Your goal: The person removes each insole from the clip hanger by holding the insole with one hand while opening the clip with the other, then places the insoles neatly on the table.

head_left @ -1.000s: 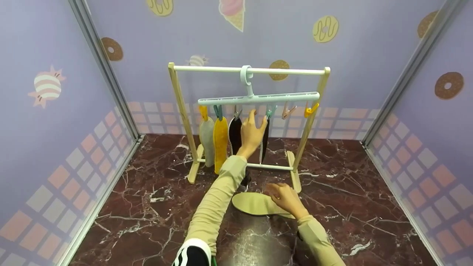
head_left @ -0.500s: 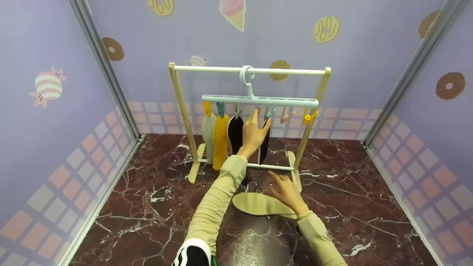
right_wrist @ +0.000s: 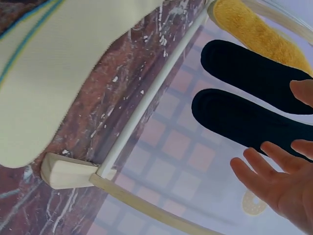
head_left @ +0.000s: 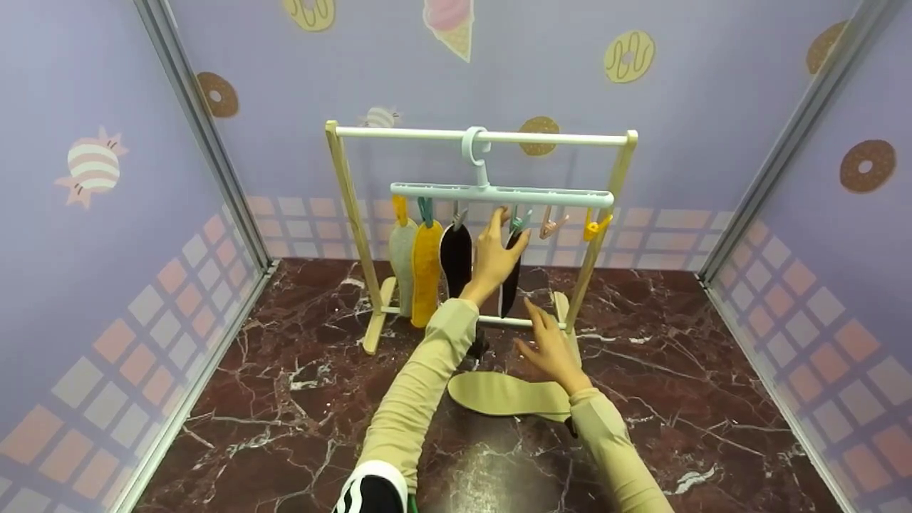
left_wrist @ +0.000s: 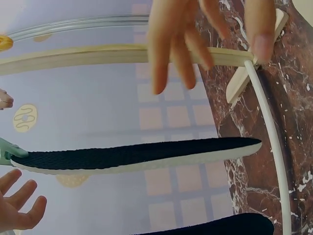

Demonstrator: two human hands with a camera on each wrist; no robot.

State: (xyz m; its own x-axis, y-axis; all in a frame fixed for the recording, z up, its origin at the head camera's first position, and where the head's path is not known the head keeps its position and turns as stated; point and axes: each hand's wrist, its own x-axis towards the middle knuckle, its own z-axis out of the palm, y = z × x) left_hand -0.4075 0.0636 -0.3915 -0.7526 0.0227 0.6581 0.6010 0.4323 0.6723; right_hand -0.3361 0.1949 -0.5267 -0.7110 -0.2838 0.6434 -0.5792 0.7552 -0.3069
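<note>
I see the left hand (head_left: 494, 258) raised under the pale mint plastic hanger (head_left: 548, 196), its fingers and thumb held apart, with nothing pinched between them. It lies just beside the teal plastic clip (head_left: 518, 220); I cannot tell whether a fingertip touches it. From that clip hangs the slim black insole with a white edge (left_wrist: 142, 155), its lower end near the rack's bottom bar (left_wrist: 271, 127).

I see the right hand (head_left: 552, 349) lower and nearer the camera, fingers straight and fanned, thumb well out, holding nothing. In the left wrist view a gap shows between its fingers and that black insole. Below this hand, a flat cream insole (head_left: 502, 394) lies on the dark red marbled tabletop (head_left: 285, 399), its right end by the right sleeve (head_left: 605, 427); another edge shows under that end.

Along the hanger, from the left, I make out a yellow clip (head_left: 400, 211) with a pale grey insole (head_left: 402, 260), a dark teal clip (head_left: 425, 208) with a fluffy yellow insole (head_left: 426, 274), and a grey clip (head_left: 459, 216) with a second black insole (head_left: 456, 256). Right of the left hand's clip, a pink clip (head_left: 548, 225) and another yellow clip (head_left: 594, 226) carry nothing. The hanger's hook sits over the white top bar (head_left: 399, 133) of a wooden-sided rack (head_left: 349, 192).
</note>
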